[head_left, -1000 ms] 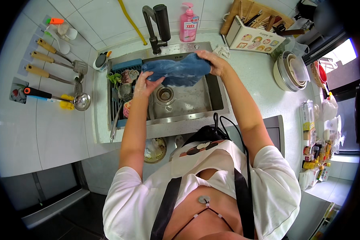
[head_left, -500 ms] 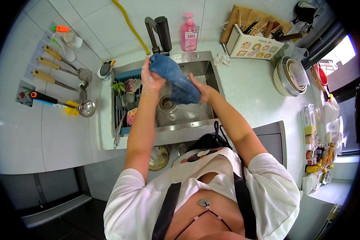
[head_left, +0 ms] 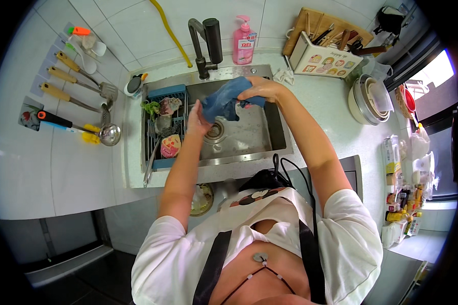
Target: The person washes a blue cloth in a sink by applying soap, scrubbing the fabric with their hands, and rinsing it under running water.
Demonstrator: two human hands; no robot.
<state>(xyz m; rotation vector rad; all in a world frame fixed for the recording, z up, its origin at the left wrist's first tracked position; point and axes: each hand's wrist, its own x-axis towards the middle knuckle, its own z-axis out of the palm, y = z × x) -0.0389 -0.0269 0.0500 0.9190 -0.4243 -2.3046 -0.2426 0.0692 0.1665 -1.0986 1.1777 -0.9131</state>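
A wet-looking blue cloth (head_left: 222, 103) is stretched between my two hands above the sink (head_left: 249, 145). At its left end, my left hand (head_left: 197, 121) is closed on the near edge. My right hand (head_left: 262, 90) reaches over the far right side and grips the bunched cloth, thumb on top and fingers partly hidden. Behind the cloth stands the dark faucet (head_left: 206, 51), apart from it. The drain (head_left: 215, 131) shows below and between my hands.
Left of my left hand, a blue rack (head_left: 168, 92) holds sponges and scrubbers. A pink pump bottle (head_left: 244, 44) stands behind the sink. To the right are a white rag (head_left: 284, 77), a knife holder (head_left: 323, 60) and stacked bowls (head_left: 364, 101). Utensils hang on the left wall.
My left hand has come down toward me, and my right hand has gone up to the far side. The cloth's slant has reversed, and it now looks more bunched.
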